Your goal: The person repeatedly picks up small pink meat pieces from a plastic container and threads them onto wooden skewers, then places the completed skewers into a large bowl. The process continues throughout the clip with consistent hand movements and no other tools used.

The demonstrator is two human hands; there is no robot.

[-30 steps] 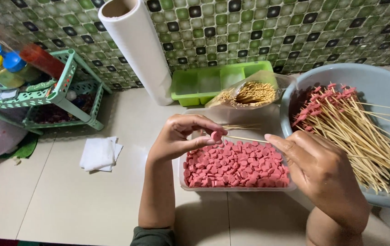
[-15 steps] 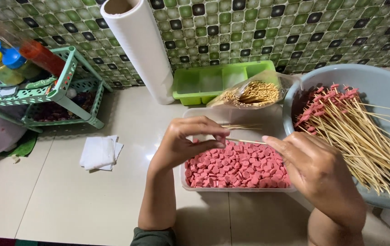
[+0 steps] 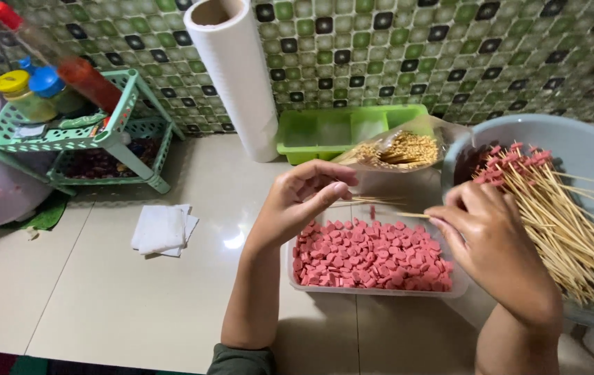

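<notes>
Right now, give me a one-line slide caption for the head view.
Two hands, left hand and right hand, hold a thin skewer over a tray of pink slices.

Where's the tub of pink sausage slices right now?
In the head view, the clear tub of pink slices sits on the tiled floor right of centre, under both hands, with the grey basin of skewers on its right.

Left hand [image 3: 302, 200] and right hand [image 3: 490, 239] pinch thin skewer [image 3: 380, 206] above tray [image 3: 373, 288] of pink sausage slices [image 3: 370, 253]; skewer bowl [image 3: 592, 139] right.
</notes>
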